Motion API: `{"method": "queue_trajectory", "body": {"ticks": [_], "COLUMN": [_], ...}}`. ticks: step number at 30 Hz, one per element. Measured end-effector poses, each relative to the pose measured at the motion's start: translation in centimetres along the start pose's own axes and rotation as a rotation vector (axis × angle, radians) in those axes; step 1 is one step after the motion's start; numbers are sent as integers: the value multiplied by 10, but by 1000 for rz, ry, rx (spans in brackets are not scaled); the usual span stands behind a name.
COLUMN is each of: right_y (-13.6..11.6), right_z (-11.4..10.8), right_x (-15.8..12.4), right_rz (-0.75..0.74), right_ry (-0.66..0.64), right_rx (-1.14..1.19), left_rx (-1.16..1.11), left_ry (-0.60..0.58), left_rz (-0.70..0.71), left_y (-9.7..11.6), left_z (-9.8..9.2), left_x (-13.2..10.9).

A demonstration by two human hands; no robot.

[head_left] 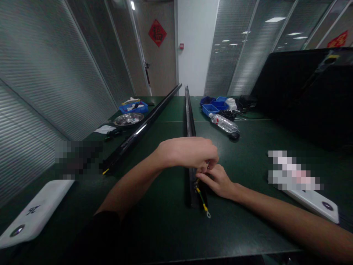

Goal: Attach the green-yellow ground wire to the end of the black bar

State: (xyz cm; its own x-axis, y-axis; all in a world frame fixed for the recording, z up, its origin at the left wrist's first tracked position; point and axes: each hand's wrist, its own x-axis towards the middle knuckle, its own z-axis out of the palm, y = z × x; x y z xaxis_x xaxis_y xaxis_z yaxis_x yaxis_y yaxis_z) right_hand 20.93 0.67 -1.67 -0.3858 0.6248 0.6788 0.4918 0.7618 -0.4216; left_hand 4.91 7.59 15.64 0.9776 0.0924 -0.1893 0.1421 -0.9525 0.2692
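Centrally, the long, narrow black metal rail point(189, 121) lay lengthwise on the dark green table top point(165, 228), its near end just in front of the wearer. The left hand point(190, 151) arched over the rail with its fingers curled and their tips drawn together. The right hand point(219, 181) met it from the side, thumb and forefinger likewise pinched. Whatever small part sat between the fingertips was hidden. A short yellow-green wire with a bare ring terminal point(203, 203) trailed from the rail's near end onto the table. By its length and slimness, the rail would probably be stiff but awkward (apt to swing if lifted by one end) and best gripped toward mid-length. The wire looked soft and light, best held by its insulation. A second long black rail point(143, 127) lay apart to the left, and a clear plastic water bottle point(224, 124) lay to the right.
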Motion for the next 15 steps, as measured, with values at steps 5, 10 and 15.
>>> {"method": "queue_trajectory", "body": {"ticks": [5, 10, 15], "right_y": [0, 0, 0], "right_z": [1, 0, 0], "right_x": [0, 0, 0], "right_rz": [1, 10, 34], "right_ry": [8, -1, -12], "right_rx": [-15, -4, -1], "left_rx": [-4, -2, 49], "left_ry": [8, 25, 54], "left_rz": [-8, -12, -32], "left_y": [1, 1, 3], "left_z": [0, 1, 3], "left_x": [0, -1, -1]}}
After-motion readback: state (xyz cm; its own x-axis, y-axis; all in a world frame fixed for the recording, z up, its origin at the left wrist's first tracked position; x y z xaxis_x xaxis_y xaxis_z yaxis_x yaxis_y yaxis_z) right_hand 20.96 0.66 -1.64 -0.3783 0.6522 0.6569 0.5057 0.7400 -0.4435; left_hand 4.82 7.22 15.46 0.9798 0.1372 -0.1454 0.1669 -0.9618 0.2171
